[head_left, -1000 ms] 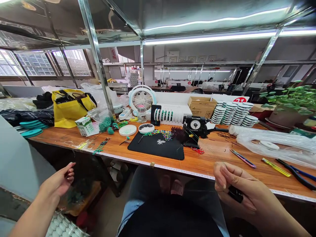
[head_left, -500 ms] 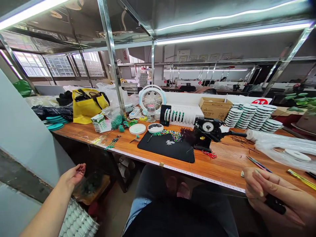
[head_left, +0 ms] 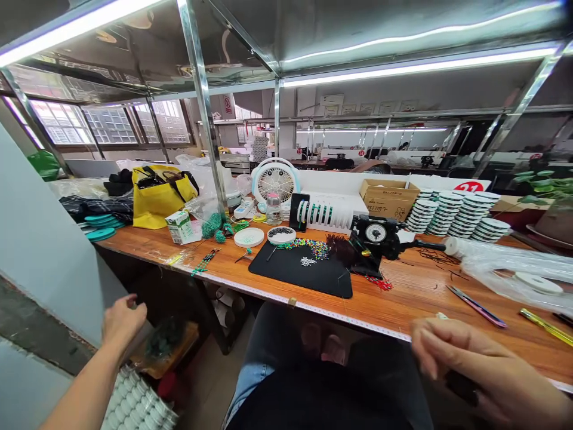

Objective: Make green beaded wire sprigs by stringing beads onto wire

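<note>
My right hand (head_left: 465,364) hangs at the lower right, just over the table's front edge, its fingers pinched together. A small black object (head_left: 461,385) sits against its palm, partly hidden by the fingers. My left hand (head_left: 123,319) is out past the table's left corner, fingers curled and blurred, and whether it holds anything is too small to tell. Nearest my right hand lie pink-handled scissors (head_left: 477,306) and a yellow-handled tool (head_left: 546,326). A black mat (head_left: 299,280) with scattered coloured beads lies farther off, beside a hand-cranked winder (head_left: 375,233).
A measuring tape (head_left: 290,303) runs along the wooden table's front edge. Stacks of white spools (head_left: 456,212), a cardboard box (head_left: 389,200), a fan (head_left: 274,182) and a yellow bag (head_left: 163,197) stand behind. Metal shelf posts (head_left: 203,101) rise from the table. White cups (head_left: 134,403) stand below left.
My right hand has moved left and closer to the table edge, and my left hand has dropped a little. The whole scene has shifted slightly as my head turned.
</note>
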Available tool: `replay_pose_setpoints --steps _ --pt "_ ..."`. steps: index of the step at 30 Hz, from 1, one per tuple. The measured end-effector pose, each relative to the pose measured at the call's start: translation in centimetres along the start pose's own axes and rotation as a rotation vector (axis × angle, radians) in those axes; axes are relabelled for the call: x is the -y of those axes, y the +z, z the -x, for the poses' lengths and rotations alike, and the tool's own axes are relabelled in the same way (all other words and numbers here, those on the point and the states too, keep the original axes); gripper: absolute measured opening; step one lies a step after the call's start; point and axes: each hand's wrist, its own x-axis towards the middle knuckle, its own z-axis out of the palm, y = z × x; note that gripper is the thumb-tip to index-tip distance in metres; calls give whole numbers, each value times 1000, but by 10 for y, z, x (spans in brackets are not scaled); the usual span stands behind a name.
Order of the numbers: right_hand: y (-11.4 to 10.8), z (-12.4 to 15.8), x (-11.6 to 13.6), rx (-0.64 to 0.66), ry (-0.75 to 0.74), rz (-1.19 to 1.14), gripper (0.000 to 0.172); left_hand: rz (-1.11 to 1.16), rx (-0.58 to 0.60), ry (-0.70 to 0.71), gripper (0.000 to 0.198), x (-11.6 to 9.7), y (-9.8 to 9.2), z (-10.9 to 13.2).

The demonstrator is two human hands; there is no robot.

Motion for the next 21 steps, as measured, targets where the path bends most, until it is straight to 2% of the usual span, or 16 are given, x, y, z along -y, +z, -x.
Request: replay_pose_setpoints --steps 2,3,4,5,6,7,8,9,11,12,14,17,19,21 --pt "21 -6 1 76 6 102 40 33 -16 50 22 -28 5 13" --pt "32 -10 2 116 6 152 40 76 3 95 27 -46 9 24" --pt "43 -14 4 152 4 203 41 130 72 149 29 -66 13 37" --pt "54 -20 5 179 8 252 41 186 180 212 28 -87 19 53" --pt "64 -26 6 196 8 298 41 244 339 277 24 -110 26 70" --pt "73 -32 6 201 -3 347 41 360 549 342 24 -132 33 88" --pt "81 -38 6 198 -21 398 40 463 729 334 25 -153 42 105" --pt "87 -44 4 191 -43 454 38 571 893 260 27 -173 52 121" --pt "96 -55 -2 162 -89 566 37 811 1216 -72 34 -207 75 146" --pt "98 -60 -6 145 -104 613 36 845 1284 -129 39 -221 88 154" --pt "100 -68 -16 113 -130 684 35 910 1361 -206 42 -245 113 163" --pt "98 -80 -31 90 -128 756 32 1044 1353 -258 31 -270 142 164" --pt "95 -86 -41 82 -121 773 31 1167 1283 -282 22 -282 151 164" --pt "92 -91 -50 52 -136 779 31 1284 1230 -295 22 -287 151 164"
